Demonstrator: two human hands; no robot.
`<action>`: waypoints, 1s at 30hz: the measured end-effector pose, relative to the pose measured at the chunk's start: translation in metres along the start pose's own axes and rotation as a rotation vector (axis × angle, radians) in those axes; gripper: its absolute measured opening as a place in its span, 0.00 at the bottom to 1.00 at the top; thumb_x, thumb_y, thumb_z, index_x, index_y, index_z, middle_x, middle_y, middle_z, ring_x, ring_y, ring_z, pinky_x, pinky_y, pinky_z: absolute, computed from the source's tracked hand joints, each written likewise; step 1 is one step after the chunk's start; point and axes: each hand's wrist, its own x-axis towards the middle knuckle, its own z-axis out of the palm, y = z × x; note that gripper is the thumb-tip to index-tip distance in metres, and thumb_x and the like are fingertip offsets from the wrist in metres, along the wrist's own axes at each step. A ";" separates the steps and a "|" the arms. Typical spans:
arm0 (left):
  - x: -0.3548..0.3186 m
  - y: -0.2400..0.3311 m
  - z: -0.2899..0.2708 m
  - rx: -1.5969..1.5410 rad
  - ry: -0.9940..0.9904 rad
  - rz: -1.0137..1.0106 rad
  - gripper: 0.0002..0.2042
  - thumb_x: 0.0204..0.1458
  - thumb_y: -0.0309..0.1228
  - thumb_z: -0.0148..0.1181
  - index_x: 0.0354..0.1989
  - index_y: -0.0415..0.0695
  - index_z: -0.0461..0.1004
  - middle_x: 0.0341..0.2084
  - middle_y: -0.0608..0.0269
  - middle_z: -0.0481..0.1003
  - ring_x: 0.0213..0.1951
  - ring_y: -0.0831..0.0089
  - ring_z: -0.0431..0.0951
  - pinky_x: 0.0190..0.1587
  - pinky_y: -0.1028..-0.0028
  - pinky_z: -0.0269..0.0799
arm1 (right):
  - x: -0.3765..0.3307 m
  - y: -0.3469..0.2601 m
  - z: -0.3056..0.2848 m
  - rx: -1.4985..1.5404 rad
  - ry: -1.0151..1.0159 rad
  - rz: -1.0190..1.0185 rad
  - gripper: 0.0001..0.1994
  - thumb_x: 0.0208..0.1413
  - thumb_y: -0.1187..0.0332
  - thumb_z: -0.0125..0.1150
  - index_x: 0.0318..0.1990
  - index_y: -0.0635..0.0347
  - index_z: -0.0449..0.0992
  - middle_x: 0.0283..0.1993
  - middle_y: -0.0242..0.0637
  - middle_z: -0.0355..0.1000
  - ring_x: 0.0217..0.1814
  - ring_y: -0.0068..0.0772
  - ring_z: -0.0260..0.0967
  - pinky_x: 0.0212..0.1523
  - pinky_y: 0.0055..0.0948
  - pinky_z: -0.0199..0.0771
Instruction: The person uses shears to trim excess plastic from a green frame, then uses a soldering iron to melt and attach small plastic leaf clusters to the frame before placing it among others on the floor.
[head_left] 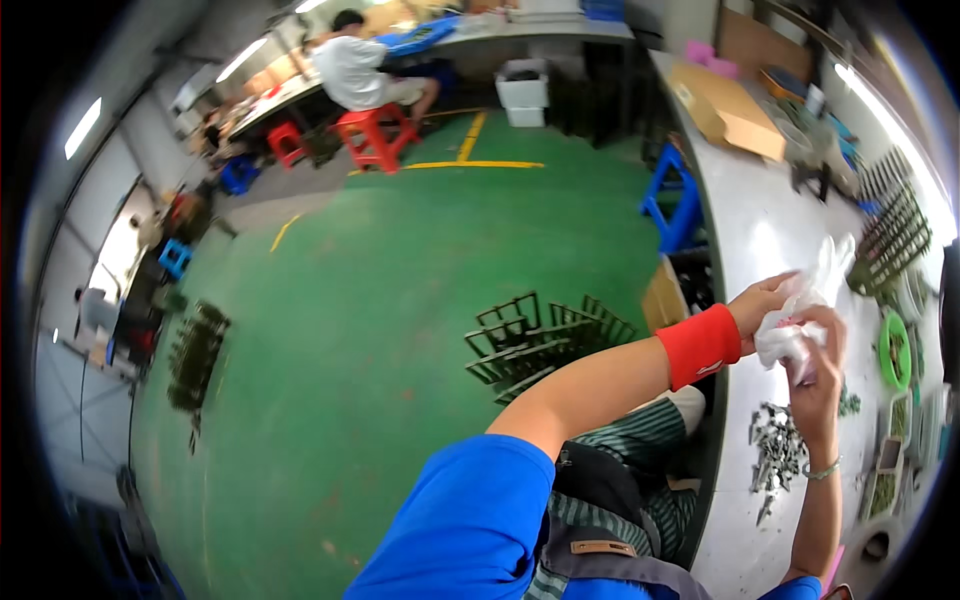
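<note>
Both hands raised above the table (760, 250) edge: left hand (762, 300) and right hand (815, 365) clenched on one crumpled white cloth (800, 315), held between them in the air. Seemingly mid-wipe or mid-fold. Below, a heap of small grey metal parts (778, 450); further right, green trays (893, 350). Next, probably a firmer regrip before pulling the cloth straight.

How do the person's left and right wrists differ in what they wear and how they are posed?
The left hand has a broad red wristband at its wrist; the right hand has only a thin bracelet. The left forearm reaches across from the left; the right forearm rises from the lower edge. Both hands hold the same white cloth above the table.
</note>
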 end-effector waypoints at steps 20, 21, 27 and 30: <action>-0.135 0.107 0.044 0.322 0.529 0.223 0.11 0.64 0.40 0.51 0.50 0.52 0.70 0.38 0.68 0.74 0.42 0.76 0.76 0.42 0.74 0.75 | 0.080 -0.088 0.047 0.505 -0.185 0.036 0.16 0.48 0.78 0.57 0.47 0.64 0.71 0.47 0.49 0.72 0.45 0.47 0.71 0.51 0.37 0.70; -0.142 0.116 0.045 0.390 0.569 0.259 0.10 0.62 0.37 0.53 0.50 0.51 0.70 0.38 0.68 0.74 0.41 0.76 0.76 0.41 0.75 0.74 | 0.084 -0.091 0.045 0.593 -0.366 0.064 0.15 0.48 0.78 0.58 0.46 0.65 0.71 0.45 0.48 0.72 0.44 0.43 0.71 0.49 0.35 0.70; -0.170 0.137 0.055 0.602 0.363 0.333 0.19 0.51 0.27 0.58 0.52 0.45 0.66 0.37 0.63 0.72 0.40 0.74 0.75 0.40 0.74 0.73 | 0.066 -0.120 0.049 0.352 -0.120 -0.199 0.22 0.45 0.77 0.64 0.51 0.62 0.70 0.44 0.39 0.68 0.42 0.31 0.65 0.44 0.27 0.67; -0.157 0.129 0.065 0.891 0.229 0.290 0.26 0.46 0.24 0.58 0.56 0.43 0.63 0.41 0.60 0.70 0.45 0.71 0.73 0.46 0.72 0.72 | 0.046 -0.125 0.013 0.228 -0.047 -0.036 0.35 0.42 0.76 0.67 0.62 0.61 0.62 0.53 0.41 0.64 0.42 0.34 0.64 0.43 0.30 0.68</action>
